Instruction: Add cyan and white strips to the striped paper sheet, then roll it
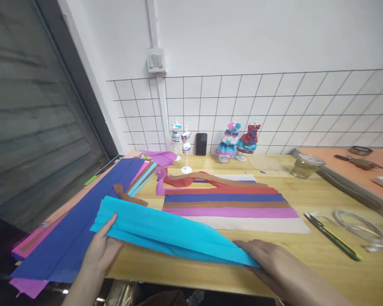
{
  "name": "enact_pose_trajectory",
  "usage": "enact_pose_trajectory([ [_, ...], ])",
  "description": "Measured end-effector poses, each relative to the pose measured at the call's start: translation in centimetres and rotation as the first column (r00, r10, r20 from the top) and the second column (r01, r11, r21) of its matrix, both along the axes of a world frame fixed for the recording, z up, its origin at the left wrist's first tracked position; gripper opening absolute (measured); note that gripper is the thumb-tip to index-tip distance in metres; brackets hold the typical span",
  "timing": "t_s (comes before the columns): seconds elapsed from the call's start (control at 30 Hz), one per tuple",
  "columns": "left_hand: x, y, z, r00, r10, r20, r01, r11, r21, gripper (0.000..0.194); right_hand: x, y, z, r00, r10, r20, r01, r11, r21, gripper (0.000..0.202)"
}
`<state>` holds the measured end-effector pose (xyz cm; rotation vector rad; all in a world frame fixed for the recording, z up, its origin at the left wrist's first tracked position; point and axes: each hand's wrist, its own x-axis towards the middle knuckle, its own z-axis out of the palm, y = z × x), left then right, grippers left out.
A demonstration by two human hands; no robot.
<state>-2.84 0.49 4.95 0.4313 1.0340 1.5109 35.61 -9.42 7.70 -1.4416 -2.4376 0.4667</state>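
A long folded strip of bright blue crepe paper (172, 231) stretches between my two hands above the front of the table. My left hand (104, 244) grips its left end, thumb on top and the other fingers hidden underneath. At the tapering right end, my right hand (271, 263) is closed on the paper. Just beyond lie flat strips in red, dark blue, brown, purple (230, 212) and off-white (252, 224). To the left, a wide dark blue sheet (73, 238) rests on a stack of coloured papers.
Two small white dress forms (186, 146), a phone (201, 144) and two dressed forms (228, 142) stand along the wall. On the right are a cutter (333, 238), a coiled cable (359, 225) and a lidded jar (307, 165). The table's front edge runs below my hands.
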Motion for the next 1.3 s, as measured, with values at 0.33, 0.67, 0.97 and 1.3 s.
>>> enact_pose_trajectory([
  [0.33, 2.1, 3.8, -0.4, 0.902, -0.222, -0.37, 0.296, 0.942, 0.155, 0.029, 9.0, 4.8, -1.3, 0.921, -0.343, 0.185, 0.206, 0.832, 0.515, 0.023],
  [0.67, 1.3, 8.1, -3.1, 0.15, 0.035, -0.988, 0.585, 0.803, 0.117, 0.022, 12.1, 7.6, -6.9, 0.923, -0.36, 0.136, 0.246, 0.824, 0.51, 0.039],
  [0.97, 0.2, 4.4, -5.2, -0.178, 0.409, -0.895, 0.679, 0.71, 0.189, 0.033, 11.6, 3.2, -6.9, 0.947, -0.277, 0.165, 0.208, 0.916, 0.344, 0.057],
  [1.3, 7.8, 1.6, -3.0, -0.216, 0.52, -0.826, 0.772, 0.609, 0.181, 0.033, 10.6, 5.8, -4.9, 0.939, -0.341, 0.039, 0.335, 0.935, 0.118, 0.063],
])
